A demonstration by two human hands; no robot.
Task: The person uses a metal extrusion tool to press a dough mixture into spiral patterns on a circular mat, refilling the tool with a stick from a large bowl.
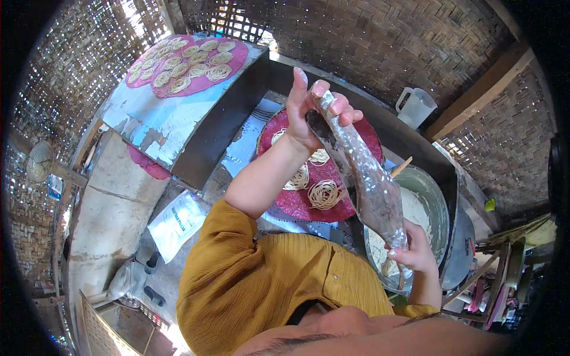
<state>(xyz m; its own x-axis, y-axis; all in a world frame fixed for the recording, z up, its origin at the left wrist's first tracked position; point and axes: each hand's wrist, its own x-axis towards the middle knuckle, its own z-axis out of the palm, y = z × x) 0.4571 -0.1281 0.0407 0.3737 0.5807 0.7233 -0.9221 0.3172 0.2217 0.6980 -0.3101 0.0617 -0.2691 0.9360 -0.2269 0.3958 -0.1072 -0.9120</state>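
A long dark wooden tool (374, 187), flecked with white dough, is held slantwise across the front of me. My left hand (317, 110) wraps its fingers round the narrow upper end, with the thumb sticking up. Near the lower end, my right hand (417, 249) grips the tool with its thumb on the near side. Beneath it stands a deep round pot (438, 190) of pale floury dough, with a wooden stick (402, 167) leaning at its rim. Behind my left forearm lies a round red tray (341, 213) bearing several coiled noodle nests (325, 194), partly hidden by the arm.
A worn blue table (142, 124) at the far left carries pink sheets (205, 89) of noodle nests. A clear jug (415, 108) stands by the woven wall at the back right. On the floor at left are a white bag (176, 224) and dark sandals (154, 295).
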